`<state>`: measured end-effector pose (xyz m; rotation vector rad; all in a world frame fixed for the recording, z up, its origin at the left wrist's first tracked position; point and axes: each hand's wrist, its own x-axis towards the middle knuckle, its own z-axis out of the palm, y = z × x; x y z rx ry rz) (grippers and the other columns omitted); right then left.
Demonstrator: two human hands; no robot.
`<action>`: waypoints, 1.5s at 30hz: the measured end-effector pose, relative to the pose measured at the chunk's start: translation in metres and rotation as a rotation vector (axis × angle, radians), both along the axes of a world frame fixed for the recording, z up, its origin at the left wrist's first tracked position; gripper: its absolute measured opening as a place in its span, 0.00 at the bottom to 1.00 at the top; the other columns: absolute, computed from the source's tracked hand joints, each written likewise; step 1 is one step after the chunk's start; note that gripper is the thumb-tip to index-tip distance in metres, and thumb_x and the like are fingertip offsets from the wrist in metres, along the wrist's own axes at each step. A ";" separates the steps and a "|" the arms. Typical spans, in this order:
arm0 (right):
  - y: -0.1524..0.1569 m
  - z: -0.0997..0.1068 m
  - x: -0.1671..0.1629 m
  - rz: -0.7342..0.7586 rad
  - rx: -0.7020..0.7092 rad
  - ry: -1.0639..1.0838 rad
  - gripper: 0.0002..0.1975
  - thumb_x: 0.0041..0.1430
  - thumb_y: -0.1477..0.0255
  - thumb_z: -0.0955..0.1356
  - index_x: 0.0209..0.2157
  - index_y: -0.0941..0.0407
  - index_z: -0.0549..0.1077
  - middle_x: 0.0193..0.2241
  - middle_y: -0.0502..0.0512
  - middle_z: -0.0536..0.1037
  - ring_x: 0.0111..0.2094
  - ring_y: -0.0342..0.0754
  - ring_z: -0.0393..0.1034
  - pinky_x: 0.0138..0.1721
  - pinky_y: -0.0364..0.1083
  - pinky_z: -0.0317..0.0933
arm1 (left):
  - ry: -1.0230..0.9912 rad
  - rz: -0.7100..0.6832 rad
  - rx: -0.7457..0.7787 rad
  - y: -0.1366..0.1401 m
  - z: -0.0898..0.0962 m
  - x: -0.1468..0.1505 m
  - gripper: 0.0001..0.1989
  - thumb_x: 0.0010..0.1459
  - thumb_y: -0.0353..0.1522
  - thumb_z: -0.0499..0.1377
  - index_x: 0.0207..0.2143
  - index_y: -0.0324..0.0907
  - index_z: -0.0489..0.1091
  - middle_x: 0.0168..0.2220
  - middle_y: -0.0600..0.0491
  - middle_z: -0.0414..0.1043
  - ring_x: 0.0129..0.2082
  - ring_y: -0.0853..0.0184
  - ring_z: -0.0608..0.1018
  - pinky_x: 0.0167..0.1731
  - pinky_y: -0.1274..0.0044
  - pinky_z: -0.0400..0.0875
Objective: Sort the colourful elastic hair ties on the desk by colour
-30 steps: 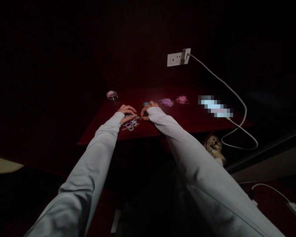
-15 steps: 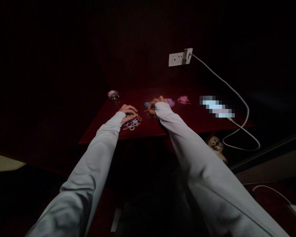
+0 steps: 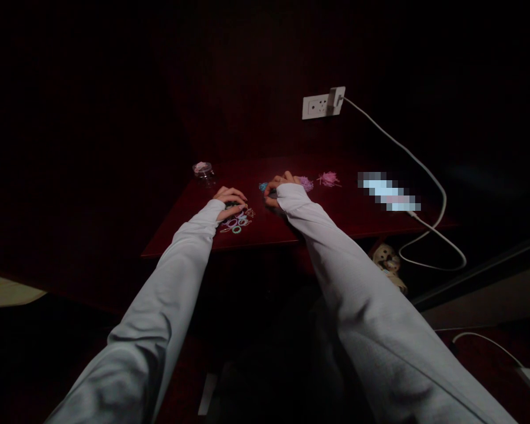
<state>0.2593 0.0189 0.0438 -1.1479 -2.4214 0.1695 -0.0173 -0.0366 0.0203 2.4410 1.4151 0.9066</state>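
My left hand (image 3: 230, 202) is over a mixed pile of small coloured rings and bands (image 3: 237, 222) near the front of the dark red table. Its thumb and forefinger come together at the pile's upper edge; whatever is between them is too small to make out. My right hand (image 3: 280, 187) rests farther right, fingers bent, with a small gap between thumb and forefinger and nothing visible in it. Just left of its fingers is a little blue pile (image 3: 262, 186). Behind its knuckles lies a purple pile (image 3: 306, 184), partly hidden, and beyond that a pink pile (image 3: 329, 179) of thin pieces.
A clear jar (image 3: 204, 171) with something pink at its top stands at the table's back left. On the right lies a blurred-out bright device (image 3: 388, 192), whose white cable (image 3: 417, 156) runs to a wall socket (image 3: 317, 106). A plush toy (image 3: 386, 258) shows below the table edge.
A thin light piece at my right fingertips no longer shows, and the thumb and forefinger there have parted slightly. A yellowish bit by my left fingertips is less visible. Both arms stay in place.
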 end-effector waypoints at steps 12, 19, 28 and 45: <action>-0.003 -0.010 -0.017 0.225 -0.153 -0.016 0.09 0.62 0.68 0.76 0.43 0.49 0.89 0.55 0.56 0.83 0.57 0.60 0.63 0.60 0.57 0.52 | 0.016 0.024 0.011 0.002 0.000 0.002 0.16 0.71 0.48 0.64 0.41 0.50 0.86 0.56 0.50 0.86 0.55 0.52 0.77 0.66 0.55 0.68; 0.000 -0.013 -0.018 0.240 -0.139 -0.027 0.10 0.64 0.66 0.76 0.45 0.48 0.89 0.55 0.56 0.83 0.57 0.61 0.64 0.59 0.57 0.52 | 0.022 0.011 0.009 0.004 -0.004 0.000 0.15 0.71 0.48 0.65 0.41 0.50 0.86 0.56 0.49 0.87 0.55 0.52 0.77 0.66 0.55 0.68; -0.002 -0.013 -0.019 0.238 -0.129 -0.034 0.07 0.63 0.68 0.75 0.42 0.51 0.87 0.55 0.56 0.84 0.58 0.60 0.64 0.60 0.57 0.53 | 0.034 0.000 -0.003 0.008 -0.006 -0.004 0.16 0.71 0.48 0.64 0.41 0.50 0.86 0.56 0.50 0.87 0.55 0.52 0.78 0.66 0.55 0.68; 0.006 -0.020 -0.021 0.226 -0.059 -0.036 0.05 0.64 0.72 0.75 0.40 0.52 0.86 0.51 0.57 0.85 0.56 0.60 0.67 0.61 0.57 0.58 | 0.038 -0.011 -0.002 0.007 -0.005 -0.004 0.15 0.72 0.47 0.65 0.41 0.49 0.86 0.56 0.49 0.86 0.56 0.53 0.77 0.66 0.56 0.68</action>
